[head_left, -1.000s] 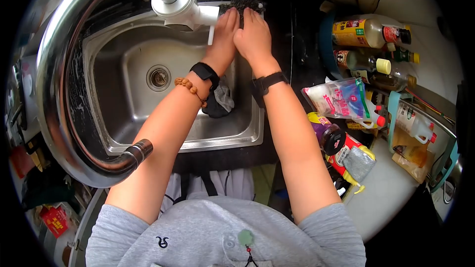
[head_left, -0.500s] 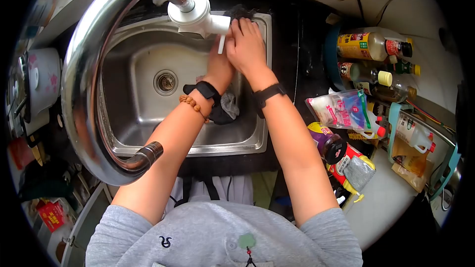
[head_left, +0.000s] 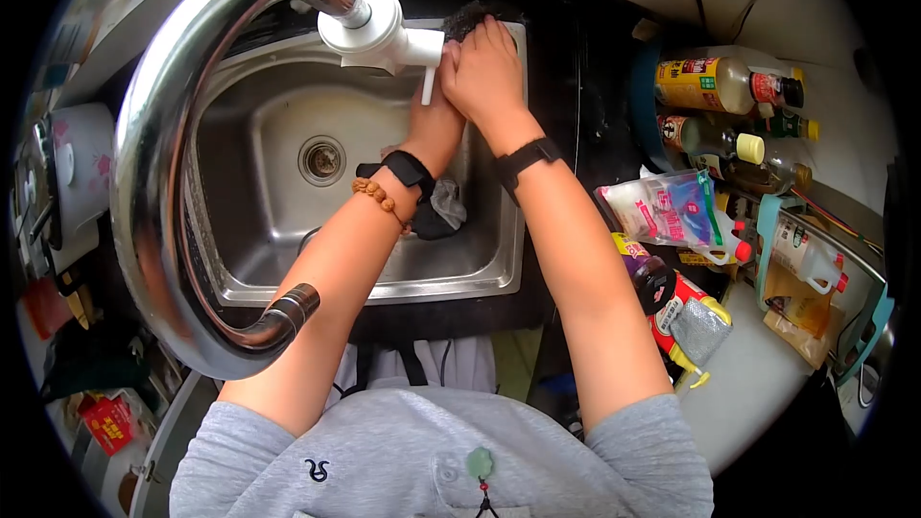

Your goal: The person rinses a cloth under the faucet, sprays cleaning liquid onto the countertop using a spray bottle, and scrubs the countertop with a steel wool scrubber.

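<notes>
At the sink's far right corner, my right hand presses its fingers around a dark fuzzy bundle, whose exact kind I cannot make out. My left hand lies beside and partly under the right one; the white faucet head and the right hand hide its fingers. Below my left wrist, a grey-and-black cloth lies crumpled in the steel sink.
A curved chrome faucet pipe arches over the left side, close to my left forearm. To the right are several bottles, a plastic pouch, a dark-lidded jar and a silvery scrubbing pad. A white pot stands left.
Both hands have moved slightly up and to the right, and the dark fuzzy bundle has shifted the same way. The cloth in the sink stays put.
</notes>
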{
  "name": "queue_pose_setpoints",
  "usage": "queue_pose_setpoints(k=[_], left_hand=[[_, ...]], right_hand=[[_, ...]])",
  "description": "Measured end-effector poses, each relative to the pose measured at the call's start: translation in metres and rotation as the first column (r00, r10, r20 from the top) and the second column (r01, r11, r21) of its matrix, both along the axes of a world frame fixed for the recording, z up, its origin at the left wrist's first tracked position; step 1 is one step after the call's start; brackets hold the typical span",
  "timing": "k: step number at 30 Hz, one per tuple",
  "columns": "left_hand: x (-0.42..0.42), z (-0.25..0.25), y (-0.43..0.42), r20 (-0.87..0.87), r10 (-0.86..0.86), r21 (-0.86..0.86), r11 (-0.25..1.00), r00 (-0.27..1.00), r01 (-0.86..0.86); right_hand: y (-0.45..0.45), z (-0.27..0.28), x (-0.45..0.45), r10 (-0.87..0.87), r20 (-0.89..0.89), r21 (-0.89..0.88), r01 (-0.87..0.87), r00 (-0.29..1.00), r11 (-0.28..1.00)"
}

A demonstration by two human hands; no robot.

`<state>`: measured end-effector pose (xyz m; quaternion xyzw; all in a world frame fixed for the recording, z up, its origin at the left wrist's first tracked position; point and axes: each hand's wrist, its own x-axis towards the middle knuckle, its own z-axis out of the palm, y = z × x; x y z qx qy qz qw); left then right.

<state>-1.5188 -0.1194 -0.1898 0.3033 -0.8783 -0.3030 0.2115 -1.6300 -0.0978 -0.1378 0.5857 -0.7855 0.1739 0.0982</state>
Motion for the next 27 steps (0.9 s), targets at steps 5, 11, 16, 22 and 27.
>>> queue_pose_setpoints(k=[5, 11, 16, 22, 27], left_hand=[[0.002, 0.010, -0.010, 0.130, -0.051, -0.273, 0.958, 0.990, 0.085], [-0.031, -0.009, -0.013, 0.133, -0.087, -0.473, 0.870, 0.987, 0.140], [0.003, 0.022, -0.009, 0.242, -0.076, -0.400, 0.900, 0.967, 0.171], [-0.013, 0.021, -0.017, 0.145, -0.158, -0.269, 0.944, 0.977, 0.192], [-0.004, 0.024, -0.009, 0.137, -0.172, -0.306, 0.929, 0.976, 0.207]], right_hand=[[-0.003, 0.002, -0.007, -0.017, 0.124, -0.009, 0.018, 0.992, 1.000], [0.004, -0.008, -0.027, 0.032, 0.079, -0.174, -0.018, 0.996, 0.985], [0.031, -0.003, -0.007, -0.070, 0.176, -0.068, 0.083, 0.982, 0.994], [0.019, 0.003, -0.031, -0.004, 0.264, -0.023, 0.010, 0.965, 1.000], [0.031, 0.006, -0.028, -0.113, 0.280, 0.009, 0.116, 0.953, 0.993]])
